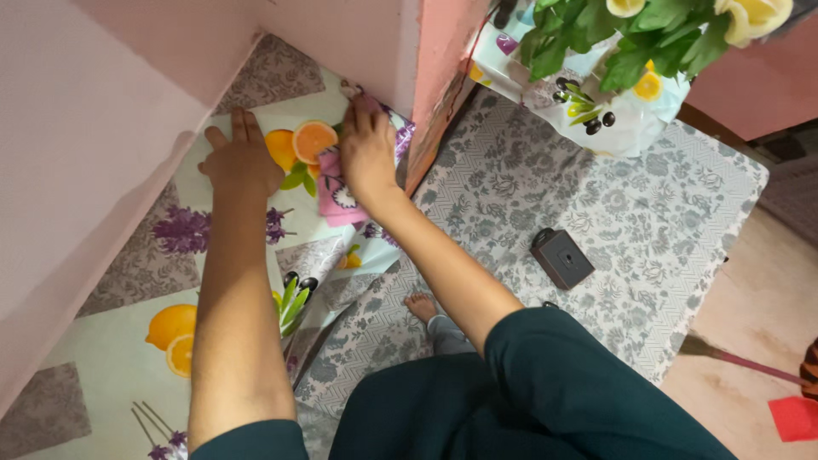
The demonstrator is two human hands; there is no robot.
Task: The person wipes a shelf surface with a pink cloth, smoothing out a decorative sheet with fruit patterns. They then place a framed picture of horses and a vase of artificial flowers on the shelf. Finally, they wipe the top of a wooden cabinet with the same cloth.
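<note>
Hands work low in the far left corner, where pink walls meet over a glossy plastic cover sheet printed with oranges, lemons and lavender. The left hand lies flat on that sheet, palm down, its fingers straight and pressed together, pointing at the far wall. Just right of it, the right hand presses down on a small pink cloth with a flower print, fingers held close together over its far end, near the wall's edge; the cloth's near end shows from under the palm. Right of the pink wall's corner spreads a grey floral patterned mat with a small dark square box lying on it. Farther off, green leaves with yellow flowers hang over a fruit-printed sheet.
</note>
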